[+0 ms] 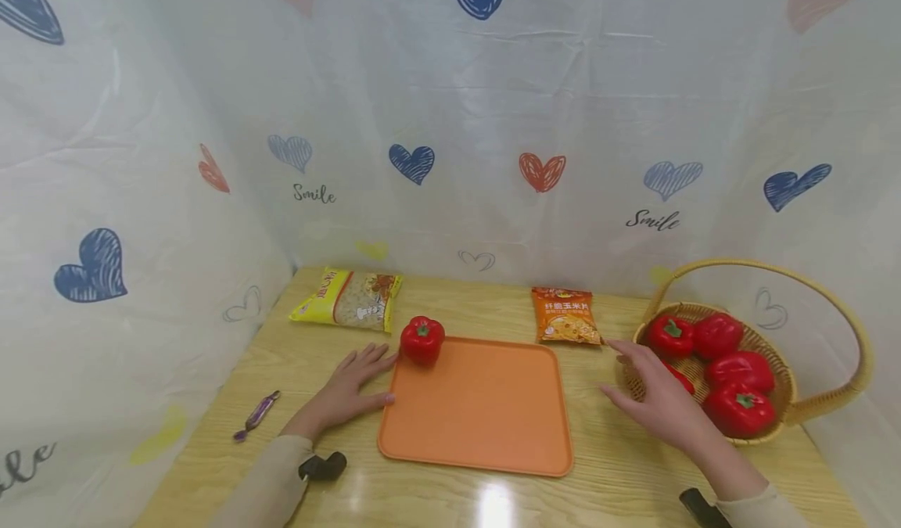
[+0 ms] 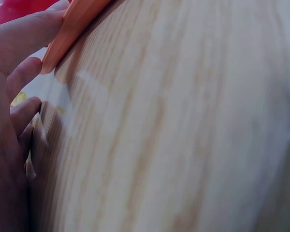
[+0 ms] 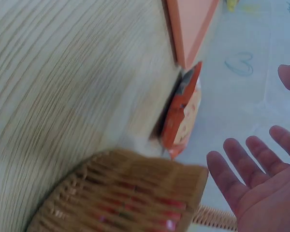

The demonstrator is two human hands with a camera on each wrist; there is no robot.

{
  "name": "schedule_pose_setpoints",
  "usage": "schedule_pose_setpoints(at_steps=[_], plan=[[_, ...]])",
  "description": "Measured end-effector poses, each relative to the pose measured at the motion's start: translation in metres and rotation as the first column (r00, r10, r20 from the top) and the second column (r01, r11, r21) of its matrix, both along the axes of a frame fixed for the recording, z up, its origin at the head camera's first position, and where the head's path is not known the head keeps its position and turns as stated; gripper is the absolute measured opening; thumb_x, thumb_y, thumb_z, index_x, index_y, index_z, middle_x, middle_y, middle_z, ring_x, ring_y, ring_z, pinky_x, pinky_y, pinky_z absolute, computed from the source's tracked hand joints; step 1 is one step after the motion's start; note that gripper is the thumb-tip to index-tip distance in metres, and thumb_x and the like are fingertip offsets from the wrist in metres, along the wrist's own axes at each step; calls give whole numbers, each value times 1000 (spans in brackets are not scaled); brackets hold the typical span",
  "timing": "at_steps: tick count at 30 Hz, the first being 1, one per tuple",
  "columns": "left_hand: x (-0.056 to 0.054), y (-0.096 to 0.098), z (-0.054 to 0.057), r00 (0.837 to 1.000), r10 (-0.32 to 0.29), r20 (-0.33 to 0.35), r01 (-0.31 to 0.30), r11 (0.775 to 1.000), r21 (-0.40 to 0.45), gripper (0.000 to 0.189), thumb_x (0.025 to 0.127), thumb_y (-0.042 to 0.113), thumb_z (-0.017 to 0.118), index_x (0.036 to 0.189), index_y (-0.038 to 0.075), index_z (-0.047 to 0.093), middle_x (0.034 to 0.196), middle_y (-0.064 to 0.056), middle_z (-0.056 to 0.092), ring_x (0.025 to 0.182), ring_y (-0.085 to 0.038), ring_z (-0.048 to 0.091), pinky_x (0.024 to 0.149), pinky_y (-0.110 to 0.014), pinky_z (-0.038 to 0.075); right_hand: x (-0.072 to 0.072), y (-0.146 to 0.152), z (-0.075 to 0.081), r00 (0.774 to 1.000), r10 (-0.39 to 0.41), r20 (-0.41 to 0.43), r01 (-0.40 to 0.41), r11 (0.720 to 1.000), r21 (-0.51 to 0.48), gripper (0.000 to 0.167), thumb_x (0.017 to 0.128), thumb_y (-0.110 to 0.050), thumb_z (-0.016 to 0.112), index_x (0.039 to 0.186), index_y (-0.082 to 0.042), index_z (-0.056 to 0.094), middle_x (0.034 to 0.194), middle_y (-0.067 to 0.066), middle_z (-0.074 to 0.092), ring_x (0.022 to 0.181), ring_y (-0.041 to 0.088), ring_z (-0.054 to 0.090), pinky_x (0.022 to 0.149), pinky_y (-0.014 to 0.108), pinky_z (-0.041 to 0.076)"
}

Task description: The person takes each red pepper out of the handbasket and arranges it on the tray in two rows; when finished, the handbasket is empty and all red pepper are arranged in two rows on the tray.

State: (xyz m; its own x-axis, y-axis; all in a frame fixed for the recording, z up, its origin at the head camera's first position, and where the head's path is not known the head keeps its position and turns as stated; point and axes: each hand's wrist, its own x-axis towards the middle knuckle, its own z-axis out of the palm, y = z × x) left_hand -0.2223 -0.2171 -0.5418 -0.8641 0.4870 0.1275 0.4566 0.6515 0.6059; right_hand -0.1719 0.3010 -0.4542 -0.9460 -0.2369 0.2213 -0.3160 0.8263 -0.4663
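Note:
My left hand (image 1: 352, 387) lies at the left edge of the orange tray (image 1: 479, 411), its fingers extended and its thumb at the rim. Just beyond those fingers, a red bell pepper (image 1: 422, 340) sits in the tray's far left corner. In the left wrist view the thumb (image 2: 34, 31) overlaps the tray's edge. My right hand (image 1: 658, 399) hovers at the near left side of the wicker basket (image 1: 787, 379), fingers spread and holding nothing. Several red bell peppers (image 1: 739, 409) lie inside the basket. The right wrist view shows the open palm (image 3: 270, 198) above the basket's rim.
Behind the tray lie a yellow bag of food (image 1: 352, 299) on the left and an orange snack packet (image 1: 565, 317) on the right. A purple-wrapped candy (image 1: 257, 415) is left of my left hand. The basket's tall handle (image 1: 855, 348) arches up on the right. Printed curtains (image 1: 479, 105) close off the back.

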Motion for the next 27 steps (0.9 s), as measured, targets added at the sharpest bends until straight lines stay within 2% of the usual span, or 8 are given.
schedule_pose_setpoints(at_steps=[7, 14, 20, 27], plan=[[1, 0, 1, 1000, 3, -1, -3, 1000, 3, 75, 91, 48, 72, 154, 16, 48, 163, -15, 34, 154, -40, 17, 122, -61, 6, 7, 20, 10, 998, -45, 51, 45, 999, 3, 73, 94, -42, 74, 151, -9, 41, 140, 17, 49, 115, 41, 60, 91, 61, 54], [1, 0, 2, 1000, 5, 4, -5, 1000, 2, 75, 91, 48, 72, 154, 15, 48, 163, -15, 33, 154, -40, 17, 123, -60, 6, 13, 36, 15, 998, -69, 5, 69, 997, 16, 74, 91, -35, 78, 150, -7, 43, 140, 19, 49, 117, 43, 56, 88, 68, 52], [1, -1, 1, 1000, 2, -1, -2, 1000, 5, 74, 91, 48, 73, 153, 15, 49, 163, -15, 34, 153, -41, 17, 122, -61, 6, 20, 52, 16, 994, -107, 22, 107, 994, 27, 73, 91, -35, 78, 149, -6, 44, 138, 22, 49, 106, 47, 60, 77, 62, 57], [1, -1, 0, 1000, -1, -4, 1, 1000, 3, 74, 91, 48, 72, 153, 15, 48, 163, -15, 34, 153, -41, 17, 122, -61, 6, 25, 72, 18, 988, -155, 13, 154, 987, 45, 78, 90, -36, 79, 149, -2, 43, 134, 25, 50, 106, 46, 59, 75, 59, 59]])
